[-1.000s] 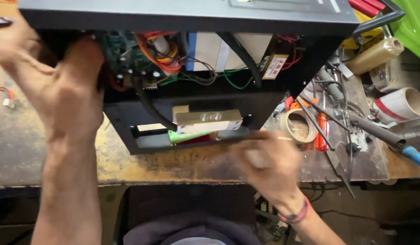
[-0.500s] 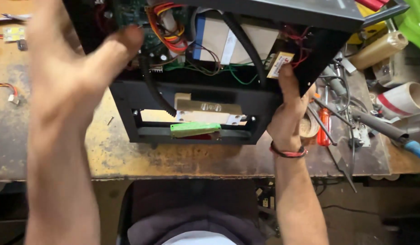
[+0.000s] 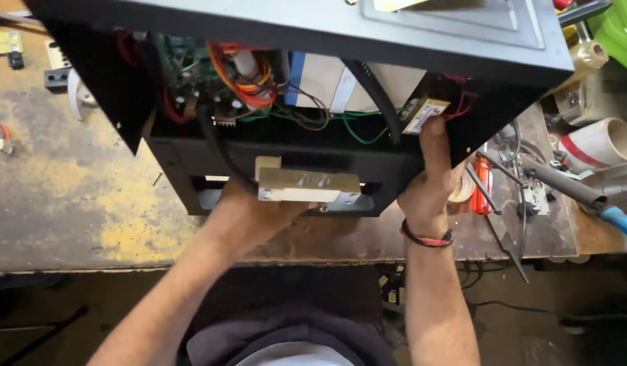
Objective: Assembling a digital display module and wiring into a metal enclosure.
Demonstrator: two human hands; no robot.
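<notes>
Now, in the head view, the left hand (image 3: 249, 213) has moved from the upper edge of the black metal chassis (image 3: 306, 166) to beneath its lower front, fingers hidden under a brass-coloured block (image 3: 306, 186); its grip cannot be judged. The right hand (image 3: 428, 186) has stayed closed on the right corner, thumb upward. The chassis sits tilted higher over the worn, stained surface (image 3: 76, 196), so the work has shifted to supporting it from below. Glossy coloured wires (image 3: 249, 81) cross a green circuit board (image 3: 191, 81).
</notes>
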